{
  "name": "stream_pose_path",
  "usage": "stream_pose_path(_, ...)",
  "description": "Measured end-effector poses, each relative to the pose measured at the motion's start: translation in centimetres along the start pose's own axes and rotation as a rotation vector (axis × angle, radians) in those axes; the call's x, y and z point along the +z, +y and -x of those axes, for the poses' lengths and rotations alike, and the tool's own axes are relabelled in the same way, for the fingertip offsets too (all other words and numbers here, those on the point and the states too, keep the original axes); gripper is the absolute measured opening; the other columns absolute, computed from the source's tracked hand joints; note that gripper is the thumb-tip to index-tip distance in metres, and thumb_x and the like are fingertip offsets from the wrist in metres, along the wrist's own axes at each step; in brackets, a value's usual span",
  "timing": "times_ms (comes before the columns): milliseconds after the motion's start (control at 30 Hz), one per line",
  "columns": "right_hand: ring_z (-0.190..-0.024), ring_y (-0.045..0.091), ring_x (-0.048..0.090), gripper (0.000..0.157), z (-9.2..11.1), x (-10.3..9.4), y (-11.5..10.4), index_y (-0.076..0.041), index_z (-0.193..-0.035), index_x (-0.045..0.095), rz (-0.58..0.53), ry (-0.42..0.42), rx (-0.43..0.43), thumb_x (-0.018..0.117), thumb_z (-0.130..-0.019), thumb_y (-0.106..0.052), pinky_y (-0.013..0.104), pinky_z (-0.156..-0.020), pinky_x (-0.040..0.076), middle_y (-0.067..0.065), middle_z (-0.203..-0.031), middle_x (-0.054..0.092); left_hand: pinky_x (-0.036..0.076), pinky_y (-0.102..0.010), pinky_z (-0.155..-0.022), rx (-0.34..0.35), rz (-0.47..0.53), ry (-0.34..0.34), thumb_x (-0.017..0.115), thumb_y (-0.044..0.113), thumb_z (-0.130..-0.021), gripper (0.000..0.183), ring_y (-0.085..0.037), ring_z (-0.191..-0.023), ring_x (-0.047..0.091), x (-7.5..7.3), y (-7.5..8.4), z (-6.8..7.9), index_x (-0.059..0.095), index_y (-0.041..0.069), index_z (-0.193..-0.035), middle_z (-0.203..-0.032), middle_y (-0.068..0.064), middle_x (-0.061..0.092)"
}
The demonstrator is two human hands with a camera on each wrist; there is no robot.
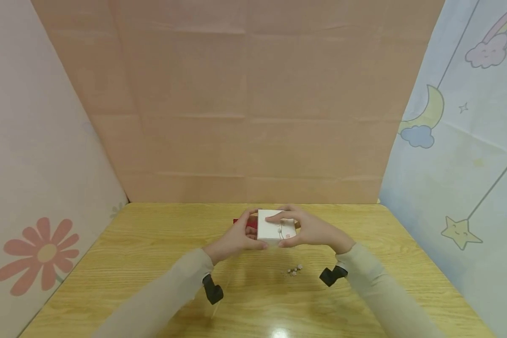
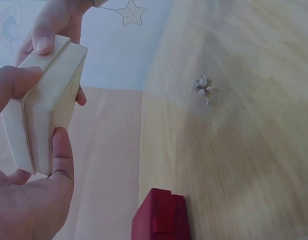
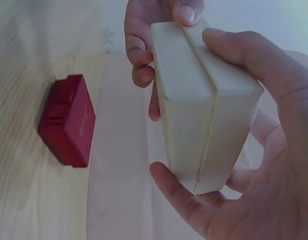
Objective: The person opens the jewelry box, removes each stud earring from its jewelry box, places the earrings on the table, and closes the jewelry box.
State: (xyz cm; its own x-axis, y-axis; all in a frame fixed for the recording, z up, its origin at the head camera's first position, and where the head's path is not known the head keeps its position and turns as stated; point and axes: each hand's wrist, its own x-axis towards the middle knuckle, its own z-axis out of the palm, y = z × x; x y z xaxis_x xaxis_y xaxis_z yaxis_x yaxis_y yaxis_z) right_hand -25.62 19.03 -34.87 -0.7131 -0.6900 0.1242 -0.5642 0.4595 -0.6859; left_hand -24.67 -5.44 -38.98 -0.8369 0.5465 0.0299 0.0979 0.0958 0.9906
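Observation:
Both hands hold a small white lidded box (image 1: 270,230) above the table, its lid printed with a flower stem and a red stamp. My left hand (image 1: 238,237) grips its left side, thumb along the front edge. From the right, my right hand (image 1: 310,230) grips it with the index finger lying over the lid. A thin seam (image 3: 206,75) between lid and base shows in the right wrist view. Behind the left hand, a red box (image 3: 69,120) with gold lettering sits on the table.
A little cluster of small silvery and whitish pieces, like jewelry (image 1: 295,270), lies on the wooden table (image 1: 152,272) nearer the person. A plain tan panel (image 1: 245,117) stands at the table's far edge, with printed panels on both sides.

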Motion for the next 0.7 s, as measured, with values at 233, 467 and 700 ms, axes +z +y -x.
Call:
stream_pose_path(233, -0.115, 0.031, 0.042, 0.06, -0.9, -2.1, 1.3, -0.02, -0.134, 0.058, -0.012, 0.017, 0.006, 0.081, -0.079, -0.025, 0.043, -0.084, 0.046, 0.011, -0.134, 0.042, 0.054, -0.036, -0.083, 0.001, -0.083, -0.004, 0.076, 0.01, -0.082, 0.094, -0.026, -0.107, 0.058, -0.4, 1.7, -2.8, 0.013, 0.024, -0.151, -0.143, -0.013, 0.032)
stream_pose_path(467, -0.117, 0.031, 0.04, 0.061, -1.9, -4.1, 3.0, -0.015, -0.136, 0.056, -0.025, 0.017, 0.028, 0.08, -0.08, -0.02, 0.05, -0.091, 0.044, 0.013, -0.134, 0.041, 0.053, -0.036, -0.081, -0.027, -0.236, 0.0, 0.079, 0.014, -0.078, 0.096, -0.023, -0.1, 0.058, -0.9, 2.5, -6.2, 0.015, 0.017, -0.149, -0.138, -0.013, 0.038)
stream_pose_path(700, -0.115, 0.029, 0.041, 0.063, -2.1, -3.8, 6.1, -0.024, -0.136, 0.056, -0.026, -0.018, 0.105, 0.081, -0.078, -0.024, 0.041, -0.086, 0.046, 0.01, -0.135, 0.04, 0.049, -0.038, -0.085, -0.017, -0.499, 0.008, 0.084, 0.026, -0.071, 0.09, -0.026, -0.104, 0.056, -0.7, 1.1, -8.3, 0.03, 0.01, -0.142, -0.133, -0.014, 0.049)
